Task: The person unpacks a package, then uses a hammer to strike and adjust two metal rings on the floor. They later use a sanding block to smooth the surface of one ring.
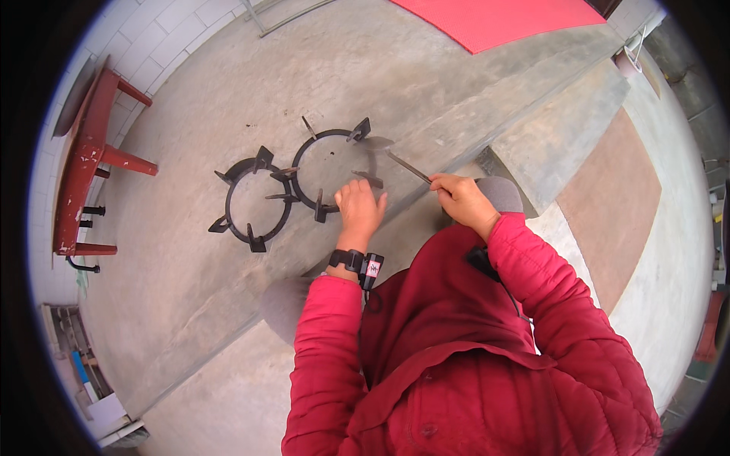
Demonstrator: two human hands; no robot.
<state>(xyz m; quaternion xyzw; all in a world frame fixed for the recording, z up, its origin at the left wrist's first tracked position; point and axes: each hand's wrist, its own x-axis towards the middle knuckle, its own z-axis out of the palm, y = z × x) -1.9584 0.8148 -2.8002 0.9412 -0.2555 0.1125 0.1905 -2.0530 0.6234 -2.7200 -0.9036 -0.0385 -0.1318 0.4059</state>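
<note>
Two black ring-shaped pan supports with upright prongs lie side by side on the concrete. The smaller pan support (230,204) is on the left and the larger pan support (299,158) on the right, nearly touching it. My left hand (360,209), fingers curled, grips the near rim of the larger one; the fingertips are partly hidden. In my right hand (465,201) is a thin-handled metal tool (409,167), pointing forward and left. Its greyish head is smeared by motion over the right side of the larger ring, so its exact kind is unclear.
A red wooden stool (90,144) lies tipped on its side by the tiled wall at left. A pink-red mat (502,19) covers the far floor. A concrete step edge (449,163) runs diagonally before me. At right lies a brown panel (612,205).
</note>
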